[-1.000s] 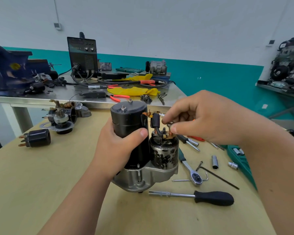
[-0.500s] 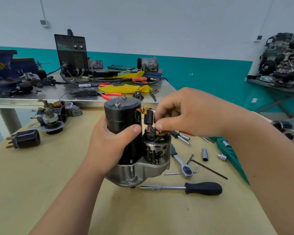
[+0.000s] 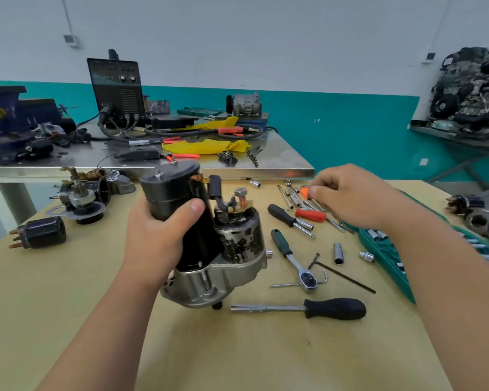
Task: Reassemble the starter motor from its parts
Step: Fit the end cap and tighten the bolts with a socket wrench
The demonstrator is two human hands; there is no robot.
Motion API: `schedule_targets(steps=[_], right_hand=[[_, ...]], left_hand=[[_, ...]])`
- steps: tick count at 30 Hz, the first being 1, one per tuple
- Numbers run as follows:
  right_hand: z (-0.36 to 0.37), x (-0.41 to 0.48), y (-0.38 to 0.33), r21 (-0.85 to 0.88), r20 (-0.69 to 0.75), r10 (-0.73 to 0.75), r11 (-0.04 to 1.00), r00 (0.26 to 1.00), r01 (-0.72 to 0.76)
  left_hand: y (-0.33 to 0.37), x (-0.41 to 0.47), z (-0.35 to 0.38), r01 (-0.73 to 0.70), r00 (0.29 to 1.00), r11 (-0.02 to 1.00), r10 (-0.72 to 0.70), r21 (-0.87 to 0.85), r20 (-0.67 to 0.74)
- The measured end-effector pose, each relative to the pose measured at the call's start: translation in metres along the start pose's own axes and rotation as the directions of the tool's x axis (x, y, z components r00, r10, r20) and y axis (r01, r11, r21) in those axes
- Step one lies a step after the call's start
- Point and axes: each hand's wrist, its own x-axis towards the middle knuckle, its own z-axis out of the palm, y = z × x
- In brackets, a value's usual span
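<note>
**A:** What has the left hand got?

**B:** The left hand (image 3: 158,238) grips the starter motor (image 3: 209,249) round its black barrel, with the thumb across the front and the fingers wrapped behind. The motor leans a little, with its grey metal base down at the desk (image 3: 68,320). I cannot tell whether the base rests there or is lifted just clear.

**A:** And the right hand?

**B:** The right hand (image 3: 350,198) is off to the right of the motor and apart from it. Its fingers are curled down over a cluster of tools, and the fingertips are at an orange handle (image 3: 304,191). It is blurred, so I cannot tell whether it is pinching anything.

**A:** What lies around it?

**B:** A green case (image 3: 384,249) of sockets sits under the right forearm, which crosses over it. A black-handled driver (image 3: 333,308) lies flat, nearer the person than both hands and just right of the motor's base. A ratchet (image 3: 294,258) with a green grip lies between the motor and the right forearm. A red screwdriver (image 3: 311,214) is just below the right fingers. A thin bent key (image 3: 342,275) lies beside the ratchet's head, with a loose socket (image 3: 338,253) close by.

**A:** Anything to the left?

**B:** A black round part (image 3: 44,232) with copper pins lies well to the left of the left hand.

**A:** Anything on top of the motor?

**B:** A nut (image 3: 240,191) sits on a copper stud, between the two hands.
</note>
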Motion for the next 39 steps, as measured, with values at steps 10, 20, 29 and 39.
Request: schedule_targets(steps=[10,20,29,39], right_hand=[[0.092,0.0,0.096,-0.439,0.033,0.462,0.803,0.886,-0.403],[0.092,-0.012,0.087,-0.325,0.063,0.449,0.854,0.891,-0.407],[0.082,-0.031,0.023,0.448,0.124,0.184,0.866,0.975,-0.221],[0.108,-0.057,-0.024,-0.295,0.45,-0.262,0.859,0.854,0.419]], left_hand=[[0.01,0.005,-0.019,-0.128,0.992,0.978,0.129,0.165,0.008],[0.019,0.019,-0.004,-0.091,0.967,0.94,0.005,0.33,0.255],[0.011,0.033,-0.004,-0.009,0.828,0.776,-0.349,0.631,0.44],[-0.011,0.056,0.037,-0.072,0.759,0.539,-0.516,0.839,0.397]])
